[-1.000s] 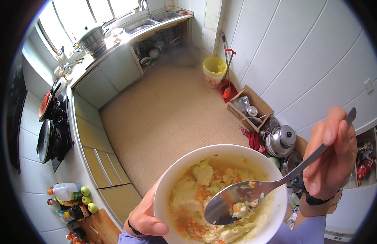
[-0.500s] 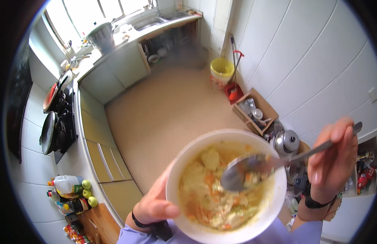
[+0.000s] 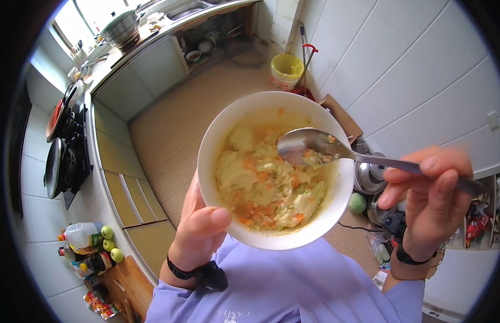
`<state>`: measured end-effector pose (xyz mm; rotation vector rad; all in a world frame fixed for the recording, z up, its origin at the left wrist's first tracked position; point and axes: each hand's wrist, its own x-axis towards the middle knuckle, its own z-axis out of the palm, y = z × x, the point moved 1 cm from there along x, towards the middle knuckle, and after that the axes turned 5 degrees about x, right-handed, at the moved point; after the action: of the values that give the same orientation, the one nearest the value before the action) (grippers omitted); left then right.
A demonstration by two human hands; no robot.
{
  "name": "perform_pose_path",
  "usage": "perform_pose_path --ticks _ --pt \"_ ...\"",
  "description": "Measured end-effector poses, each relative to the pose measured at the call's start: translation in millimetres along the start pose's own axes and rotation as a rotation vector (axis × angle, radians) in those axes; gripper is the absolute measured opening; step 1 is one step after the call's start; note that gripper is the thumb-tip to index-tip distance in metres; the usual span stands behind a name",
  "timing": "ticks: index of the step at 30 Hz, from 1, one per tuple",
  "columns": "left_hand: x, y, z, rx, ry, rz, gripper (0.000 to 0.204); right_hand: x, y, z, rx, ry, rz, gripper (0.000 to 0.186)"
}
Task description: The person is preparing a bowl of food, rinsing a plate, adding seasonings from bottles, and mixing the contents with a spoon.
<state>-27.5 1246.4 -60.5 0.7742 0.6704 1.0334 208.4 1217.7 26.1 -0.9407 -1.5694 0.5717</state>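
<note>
A white bowl (image 3: pixel 341 194) is held up in front of me and tipped so its inside faces me. My left hand (image 3: pixel 199 226) grips its lower left side, thumb on the outer wall near the rim and fingers hidden behind. Inside is a pale yellow soup (image 3: pixel 255 188) with soft lumps, orange bits and green shreds. My right hand (image 3: pixel 433 183) pinches the handle of a metal spoon (image 3: pixel 309 145) between thumb and fingers. The spoon's head lies over the upper right of the soup, with a few food scraps on it.
To the left, a counter carries bottles (image 3: pixel 85 237), green apples (image 3: pixel 108 245), a wooden board (image 3: pixel 129 285) and black pans (image 3: pixel 56 167). A steel pot (image 3: pixel 120 29) stands by the window. Beyond the bowl are a yellow-lined bucket (image 3: pixel 286 67) and a cardboard box (image 3: pixel 344 118); pots lie at right.
The bowl has moved up and slightly left, away from my body, and more of my shirt shows. The spoon has risen with it and its head now sits higher in the picture.
</note>
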Motion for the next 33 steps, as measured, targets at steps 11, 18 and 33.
perform_pose_path --ticks 11,18,33 --pt "9 -3 -5 0.009 -0.086 0.026 0.085 3 3 12 0.049 0.132 0.106 0.028" --pt "7 -1 0 0.062 -0.141 0.005 0.077 8 16 38 0.063 0.109 0.245 0.029" --pt "5 -2 1 0.063 -0.106 0.056 0.075 -7 6 17 0.220 0.189 0.355 0.031"
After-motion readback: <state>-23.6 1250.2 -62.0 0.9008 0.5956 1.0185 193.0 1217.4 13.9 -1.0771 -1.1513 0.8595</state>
